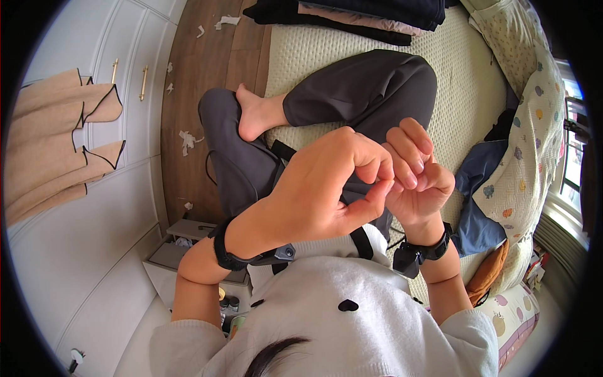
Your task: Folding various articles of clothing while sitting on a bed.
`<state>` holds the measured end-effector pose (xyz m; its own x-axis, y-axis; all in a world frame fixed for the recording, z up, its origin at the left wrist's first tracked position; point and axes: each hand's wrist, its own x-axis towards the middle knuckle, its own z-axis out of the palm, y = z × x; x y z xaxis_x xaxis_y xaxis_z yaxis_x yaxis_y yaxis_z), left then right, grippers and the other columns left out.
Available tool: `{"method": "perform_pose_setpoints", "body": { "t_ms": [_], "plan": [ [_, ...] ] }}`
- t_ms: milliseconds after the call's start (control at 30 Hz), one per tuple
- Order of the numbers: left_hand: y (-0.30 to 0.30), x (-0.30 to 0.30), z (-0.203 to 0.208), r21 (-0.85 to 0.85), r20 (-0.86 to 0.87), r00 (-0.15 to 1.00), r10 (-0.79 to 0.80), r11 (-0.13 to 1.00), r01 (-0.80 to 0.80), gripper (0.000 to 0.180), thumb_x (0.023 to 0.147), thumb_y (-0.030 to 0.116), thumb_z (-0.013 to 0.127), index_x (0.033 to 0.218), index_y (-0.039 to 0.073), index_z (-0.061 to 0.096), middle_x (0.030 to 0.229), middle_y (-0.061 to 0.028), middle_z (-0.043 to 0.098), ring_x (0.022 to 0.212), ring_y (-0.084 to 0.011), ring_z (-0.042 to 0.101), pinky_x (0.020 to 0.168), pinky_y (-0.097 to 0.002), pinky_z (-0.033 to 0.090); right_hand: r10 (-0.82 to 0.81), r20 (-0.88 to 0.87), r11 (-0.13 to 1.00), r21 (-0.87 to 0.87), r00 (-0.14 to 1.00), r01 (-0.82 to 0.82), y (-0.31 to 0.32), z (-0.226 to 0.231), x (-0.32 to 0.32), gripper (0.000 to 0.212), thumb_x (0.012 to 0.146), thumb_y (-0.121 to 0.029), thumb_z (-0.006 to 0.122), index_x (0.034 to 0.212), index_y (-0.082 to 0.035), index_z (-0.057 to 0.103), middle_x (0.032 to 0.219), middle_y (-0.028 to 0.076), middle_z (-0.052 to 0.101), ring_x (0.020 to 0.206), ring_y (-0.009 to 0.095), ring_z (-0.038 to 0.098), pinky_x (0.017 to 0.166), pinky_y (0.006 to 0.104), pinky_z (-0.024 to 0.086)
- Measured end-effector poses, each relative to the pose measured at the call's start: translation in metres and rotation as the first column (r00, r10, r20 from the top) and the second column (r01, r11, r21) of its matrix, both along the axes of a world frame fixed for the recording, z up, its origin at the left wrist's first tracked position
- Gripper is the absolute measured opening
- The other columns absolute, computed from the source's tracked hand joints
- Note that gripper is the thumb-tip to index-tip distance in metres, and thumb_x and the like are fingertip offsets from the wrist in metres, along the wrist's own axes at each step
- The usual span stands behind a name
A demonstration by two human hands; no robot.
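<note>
I have the left hand [314, 179] and right hand [414, 182] raised together over the grey trousers [361, 91], fingers curled, fingertips meeting; I cannot tell whether anything is pinched between them. The trousers lie below, on crossed legs, partly hidden by the left hand. Far: folded clothes [377, 17] stacked on the cream bedcover [468, 88]. Right: a blue garment [472, 217] beside a patterned quilt [531, 157]. Left: a beige garment [53, 132] hanging against white cabinets [135, 38], paper scraps [187, 142] on the wood floor [182, 94]. Containers: near left, an open pale box [164, 274] with crumpled white material [183, 242] inside; small jars [233, 304] beside it, partly blocked from my view.
</note>
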<state>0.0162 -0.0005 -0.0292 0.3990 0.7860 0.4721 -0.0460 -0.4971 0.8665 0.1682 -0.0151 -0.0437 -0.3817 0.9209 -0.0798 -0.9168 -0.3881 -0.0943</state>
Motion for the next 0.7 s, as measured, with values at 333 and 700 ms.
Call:
{"method": "perform_pose_setpoints", "body": {
  "t_ms": [333,700],
  "plan": [
    [0.0,0.003,-0.004,0.199,-0.074,0.98,0.184,0.966,-0.166,0.036,0.062,-0.01,0.063,0.08,0.006,0.036,0.07,-0.0085,0.058,0.055,-0.0126,0.048,0.055,-0.0238,0.041,-0.129,0.307,0.987,0.132,0.943,0.093,-0.002,0.001,-0.002,0.034,0.054,0.014,0.04,0.078,-0.009,0.034,0.071,0.003,0.039,0.065,0.016,0.042,0.061,0.025,0.037],
    [-0.002,0.007,-0.013,0.227,-0.063,0.973,0.221,0.953,-0.202,0.03,0.068,-0.007,0.06,0.079,0.005,0.035,0.072,-0.0091,0.055,0.057,-0.0137,0.049,0.055,-0.0232,0.041,-0.195,0.416,0.972,0.205,0.888,0.117,-0.005,0.0,-0.006,0.034,0.059,0.016,0.045,0.078,-0.01,0.035,0.073,0.003,0.04,0.069,0.016,0.045,0.065,0.0249,0.04]
  ]
}}
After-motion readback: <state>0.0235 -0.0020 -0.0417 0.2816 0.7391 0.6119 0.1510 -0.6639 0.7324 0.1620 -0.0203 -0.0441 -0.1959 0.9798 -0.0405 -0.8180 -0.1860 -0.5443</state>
